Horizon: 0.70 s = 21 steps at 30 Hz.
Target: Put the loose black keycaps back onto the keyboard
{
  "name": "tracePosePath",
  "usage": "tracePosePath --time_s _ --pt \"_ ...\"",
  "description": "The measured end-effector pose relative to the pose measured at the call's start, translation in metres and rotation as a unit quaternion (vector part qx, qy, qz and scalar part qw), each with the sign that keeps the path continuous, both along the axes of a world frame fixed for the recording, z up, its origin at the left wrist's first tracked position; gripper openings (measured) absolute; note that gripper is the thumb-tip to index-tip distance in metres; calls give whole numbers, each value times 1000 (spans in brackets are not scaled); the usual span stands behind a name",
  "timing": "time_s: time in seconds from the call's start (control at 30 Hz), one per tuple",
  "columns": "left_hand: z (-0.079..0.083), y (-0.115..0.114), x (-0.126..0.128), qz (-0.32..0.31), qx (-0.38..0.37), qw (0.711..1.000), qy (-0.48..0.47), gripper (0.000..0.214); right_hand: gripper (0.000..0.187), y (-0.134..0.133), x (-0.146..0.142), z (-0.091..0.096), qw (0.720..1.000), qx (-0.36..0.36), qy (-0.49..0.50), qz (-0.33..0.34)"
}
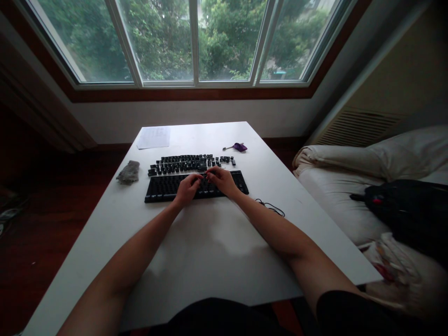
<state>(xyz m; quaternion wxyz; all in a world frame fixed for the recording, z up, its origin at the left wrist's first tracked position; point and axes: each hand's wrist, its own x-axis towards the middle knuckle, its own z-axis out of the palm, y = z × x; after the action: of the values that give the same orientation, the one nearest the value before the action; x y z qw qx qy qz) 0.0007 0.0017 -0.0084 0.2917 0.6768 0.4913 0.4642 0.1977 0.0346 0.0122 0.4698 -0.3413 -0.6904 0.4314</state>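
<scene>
A black keyboard (164, 189) lies across the middle of the white table. My left hand (189, 187) is over its centre, thumb and fingers curled together near the top rows. Close beside it, my right hand (221, 179) bends over the keyboard's upper edge with its fingertips pinched. Whatever either hand holds is too small or hidden to make out. Just behind the keyboard, loose black keycaps (182, 163) stand in rough rows, the nearest ones close to my fingertips.
A purple-headed brush (240, 147) lies behind the keycaps on the right. A crumpled grey plastic bag (128, 172) sits at the left, and a paper sheet (154, 138) at the far left corner. A black cable (271, 206) curls right of the keyboard. A sofa (332, 196) flanks the table.
</scene>
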Motion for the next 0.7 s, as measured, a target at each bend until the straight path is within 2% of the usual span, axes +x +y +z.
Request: tracePosePath --time_s 0.13,0.27,0.4,0.6,0.7 --pt "2 0 1 -4 -12 1000 -22 27 29 -1 0 1 999 19 27 -28" --pt "4 0 1 -11 -24 998 -50 28 36 -2 1 4 999 27 -2 -43" --pt "7 -2 2 -14 -30 998 -56 27 36 -4 1 5 998 46 -33 -38" --pt "11 -3 1 13 2 999 -45 26 34 -4 0 5 997 42 -50 -29" --pt "8 -1 0 4 -24 998 -66 27 33 -3 -1 3 998 43 -49 -20"
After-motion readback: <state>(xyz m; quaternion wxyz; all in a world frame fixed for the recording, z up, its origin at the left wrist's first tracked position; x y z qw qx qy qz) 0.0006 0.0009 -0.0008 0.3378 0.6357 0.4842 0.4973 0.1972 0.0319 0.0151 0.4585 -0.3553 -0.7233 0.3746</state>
